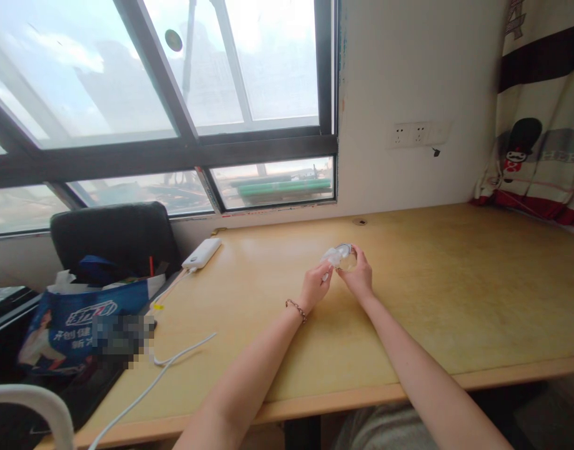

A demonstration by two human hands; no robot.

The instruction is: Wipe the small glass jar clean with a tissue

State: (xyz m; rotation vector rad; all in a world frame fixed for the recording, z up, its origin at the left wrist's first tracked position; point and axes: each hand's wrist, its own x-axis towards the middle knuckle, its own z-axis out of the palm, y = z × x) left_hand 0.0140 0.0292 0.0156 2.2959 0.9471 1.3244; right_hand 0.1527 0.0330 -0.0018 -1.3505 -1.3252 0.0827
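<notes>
Over the middle of the wooden desk, both hands are close together around a clear, round, glass-like thing with a dark-edged rim. My right hand grips it from the right side, thumb below and fingers near the rim. A crumpled white tissue-like wad is in the fingers of my left hand, pressed against the left side of the clear thing. A chain bracelet circles the left wrist. The exact kind of the clear thing is hard to make out, since fingers and the wad cover part of it.
On the desk, a white power bank with a cable lies at the back left. Another white cable trails over the front left edge. A blue bag and a black chair stand left. A window rises behind.
</notes>
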